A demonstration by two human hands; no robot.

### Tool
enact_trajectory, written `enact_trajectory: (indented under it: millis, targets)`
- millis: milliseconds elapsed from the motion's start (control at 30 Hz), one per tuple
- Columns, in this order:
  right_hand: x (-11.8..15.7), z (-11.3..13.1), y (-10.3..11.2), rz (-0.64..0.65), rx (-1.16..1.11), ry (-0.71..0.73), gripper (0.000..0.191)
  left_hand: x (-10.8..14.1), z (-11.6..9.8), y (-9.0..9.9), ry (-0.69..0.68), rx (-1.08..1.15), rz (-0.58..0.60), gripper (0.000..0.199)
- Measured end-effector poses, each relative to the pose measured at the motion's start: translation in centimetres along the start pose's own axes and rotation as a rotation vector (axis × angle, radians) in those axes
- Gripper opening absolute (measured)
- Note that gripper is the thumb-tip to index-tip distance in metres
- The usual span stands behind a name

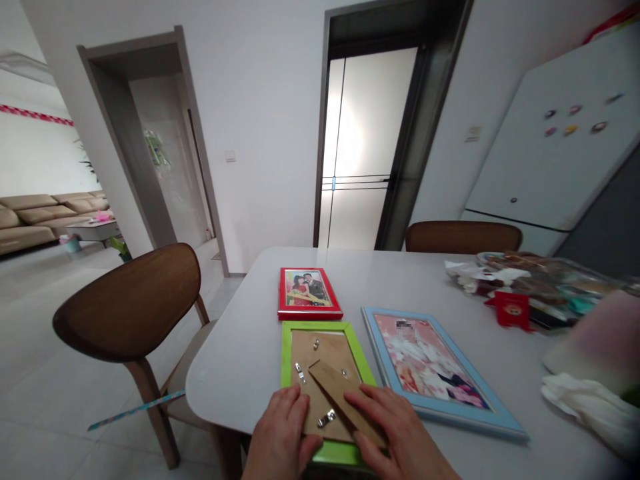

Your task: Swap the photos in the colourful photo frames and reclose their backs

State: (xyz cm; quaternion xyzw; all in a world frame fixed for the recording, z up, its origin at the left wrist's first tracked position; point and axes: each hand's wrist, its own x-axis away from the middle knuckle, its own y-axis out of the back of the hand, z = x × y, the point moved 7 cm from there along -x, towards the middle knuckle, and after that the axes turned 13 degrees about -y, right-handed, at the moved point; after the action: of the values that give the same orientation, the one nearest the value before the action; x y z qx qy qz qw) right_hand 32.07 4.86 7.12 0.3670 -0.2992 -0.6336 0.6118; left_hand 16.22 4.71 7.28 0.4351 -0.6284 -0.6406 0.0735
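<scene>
Where the green frame (pixel 287 353) lies: at the near edge of the desk (pixel 240 373), face down, with its brown backing (pixel 305 353) showing and its lower edge under both hands.

Left hand (pixel 283 430): open, fingers flat on the frame's lower left part and the backing, gripping nothing.

Right hand (pixel 400 433): open too, fingers spread over the lower end of the strut (pixel 345 407), not closed around it.

Strut: a brown board hinged or laid on the backing (the pictures cannot settle which), lying diagonally from the middle toward the lower right corner.

Clips: small metal clips (pixel 316 344) sit on the backing, one at the top, one at the left, one low down, just beside the left hand.

Red frame (pixel 307 313): just beyond the green frame, face up, holding a photo of two people.

Blue frame (pixel 400 315): just right of the green frame, face up and angled, its picture partly blurred.

Desk, far right: a heap of wrappers and packets (pixel 530 287) with a red envelope (pixel 513 310) against it; a white tissue (pixel 580 407) lies nearer.

Room: two wooden chairs (pixel 130 307) at the desk, a fridge (pixel 550 153) with magnets, a beige sofa (pixel 35 217) beyond a doorway.
</scene>
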Motion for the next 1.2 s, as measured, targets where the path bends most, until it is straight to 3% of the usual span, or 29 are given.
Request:
enact_trajectory:
  millis: [233, 367, 500, 733, 1067, 1200]
  targets:
    - [0.0, -0.8, -0.4, -0.027, 0.005, 0.050, 0.039, -0.6, 0.1, -0.3, 0.059, 0.064, 0.111, 0.014]
    - [-0.1, -0.9, -0.5, -0.005, 0.009, 0.069, 0.035, -0.5, -0.4, -0.5, 0.040, 0.155, 0.183, 0.026]
    - [-2.2, -0.4, 0.0, -0.006, 0.033, 0.074, 0.029, -0.3, -0.4, -1.2, 0.065, 0.218, 0.268, 0.031]
    - [-5.9, -0.1, -0.1, 0.050, 0.097, 0.076, 0.026, -0.3, -0.1, -1.2, 0.157, 0.274, 0.301, 0.027]
    - [-6.6, 0.4, -0.2, 0.136, 0.071, 0.096, 0.026, -0.4, 0.1, -1.4, 0.174, 0.260, 0.332, 0.025]
    - [-6.9, -0.6, -0.4, 0.179, 0.053, 0.113, 0.018, 0.0, 0.5, -1.9, 0.172, 0.279, 0.299, 0.029]
